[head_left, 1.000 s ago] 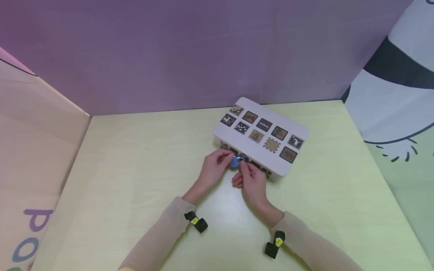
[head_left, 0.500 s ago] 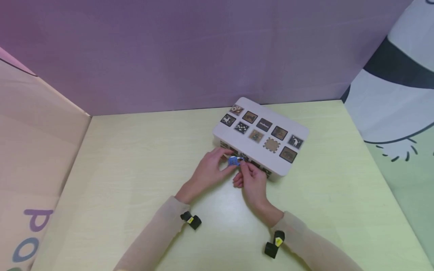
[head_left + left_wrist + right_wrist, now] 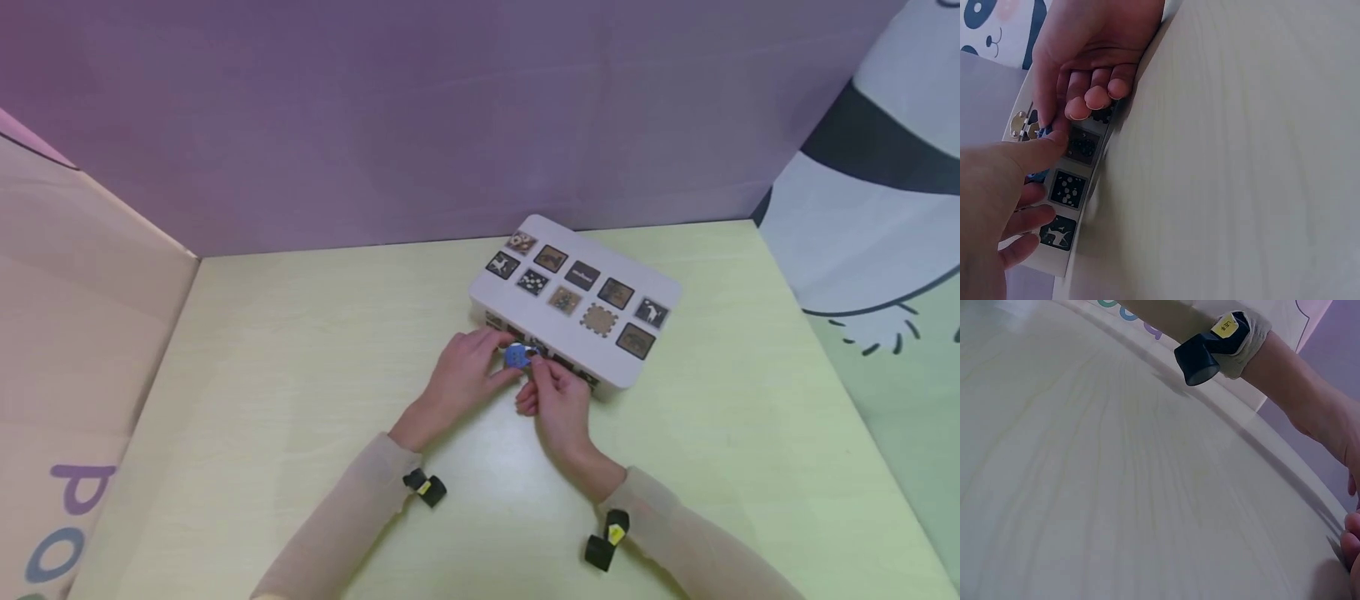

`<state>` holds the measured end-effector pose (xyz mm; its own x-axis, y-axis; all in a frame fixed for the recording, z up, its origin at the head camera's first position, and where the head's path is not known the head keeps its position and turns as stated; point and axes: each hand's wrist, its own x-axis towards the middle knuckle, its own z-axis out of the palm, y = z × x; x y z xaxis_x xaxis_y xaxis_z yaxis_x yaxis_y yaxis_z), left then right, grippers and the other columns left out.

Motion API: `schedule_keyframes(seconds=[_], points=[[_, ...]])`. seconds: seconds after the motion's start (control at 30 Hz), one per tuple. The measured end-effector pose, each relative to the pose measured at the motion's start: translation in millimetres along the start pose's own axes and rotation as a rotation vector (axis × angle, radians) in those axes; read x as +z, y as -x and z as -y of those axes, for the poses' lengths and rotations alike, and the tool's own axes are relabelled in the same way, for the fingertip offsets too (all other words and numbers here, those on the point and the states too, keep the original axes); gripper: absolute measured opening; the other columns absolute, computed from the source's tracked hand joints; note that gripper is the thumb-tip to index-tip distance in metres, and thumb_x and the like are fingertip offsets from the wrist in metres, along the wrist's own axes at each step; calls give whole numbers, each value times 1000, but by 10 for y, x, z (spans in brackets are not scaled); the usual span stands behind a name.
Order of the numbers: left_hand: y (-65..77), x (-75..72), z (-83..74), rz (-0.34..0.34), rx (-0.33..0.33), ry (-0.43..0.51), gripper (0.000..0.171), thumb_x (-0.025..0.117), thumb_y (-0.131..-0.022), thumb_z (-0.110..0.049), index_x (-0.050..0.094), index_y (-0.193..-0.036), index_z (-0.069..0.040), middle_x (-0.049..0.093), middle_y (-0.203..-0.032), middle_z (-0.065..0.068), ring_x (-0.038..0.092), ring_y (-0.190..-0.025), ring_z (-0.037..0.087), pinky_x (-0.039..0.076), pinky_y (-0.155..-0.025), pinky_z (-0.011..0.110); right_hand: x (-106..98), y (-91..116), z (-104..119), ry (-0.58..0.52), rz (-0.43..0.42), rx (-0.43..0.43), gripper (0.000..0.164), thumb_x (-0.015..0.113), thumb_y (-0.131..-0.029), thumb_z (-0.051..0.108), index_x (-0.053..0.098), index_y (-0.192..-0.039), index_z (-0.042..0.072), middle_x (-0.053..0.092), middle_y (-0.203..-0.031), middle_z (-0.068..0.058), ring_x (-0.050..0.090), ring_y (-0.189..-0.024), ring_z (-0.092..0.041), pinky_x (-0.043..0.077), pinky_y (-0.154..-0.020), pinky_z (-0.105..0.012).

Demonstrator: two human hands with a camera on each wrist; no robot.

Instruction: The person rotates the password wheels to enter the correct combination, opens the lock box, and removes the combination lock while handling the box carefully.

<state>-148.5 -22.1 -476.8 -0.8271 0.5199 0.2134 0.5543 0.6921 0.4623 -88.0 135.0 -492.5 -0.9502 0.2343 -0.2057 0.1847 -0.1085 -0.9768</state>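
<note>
A white box (image 3: 543, 308) with square picture tiles on its lid lies at an angle on the table. Against its front side is a small blue padlock (image 3: 517, 356), by the box's metal clasp (image 3: 1017, 123). My left hand (image 3: 461, 375) holds the padlock from the left, thumb and index finger on either side of its body. My right hand (image 3: 562, 408) pinches its right end with thumb and index finger, the other fingers curled below. Fingers hide part of the padlock in the left wrist view. The right wrist view shows only fingertips (image 3: 1352, 540) at its right edge.
The pale wooden table (image 3: 300, 358) spreads around the hands. A purple backdrop (image 3: 450, 125) rises close behind the box, with printed side panels left and right. A black wrist camera (image 3: 425, 487) sits on the left sleeve, another camera (image 3: 606, 542) on the right.
The left hand drew back slightly down and left, its thumb and index finger spreading wider, so more of the blue padlock shows. The right hand and box stay nearly where they were.
</note>
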Motion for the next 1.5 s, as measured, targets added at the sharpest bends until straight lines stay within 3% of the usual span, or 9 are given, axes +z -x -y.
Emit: schedule_keyframes(seconds=[0.37,1.1,1.5], points=[[-4,18,-1,-23,36,-2,43,78,-92,-37,67,-124,-10,71,-113,2,65,-96,15,54,-91,34,-3,1,-17,2,-4,-4,34,58,-107,25,70,-106,-7,67,-65,-6,62,-51,-13,57,-49,-26],[2,-17,-32,-20,82,-54,42,73,-96,-35,64,-129,-9,69,-121,4,65,-108,17,52,-95,33,-22,0,-42,9,11,-33,34,56,-108,26,69,-109,-6,67,-67,-7,63,-51,-13,57,-49,-27],[-8,-21,-33,-29,109,-84,39,72,-96,-35,66,-126,-10,70,-117,3,66,-106,17,52,-94,33,-22,2,-32,6,16,-22,31,56,-108,25,70,-112,-3,67,-68,-7,63,-52,-14,57,-50,-27]])
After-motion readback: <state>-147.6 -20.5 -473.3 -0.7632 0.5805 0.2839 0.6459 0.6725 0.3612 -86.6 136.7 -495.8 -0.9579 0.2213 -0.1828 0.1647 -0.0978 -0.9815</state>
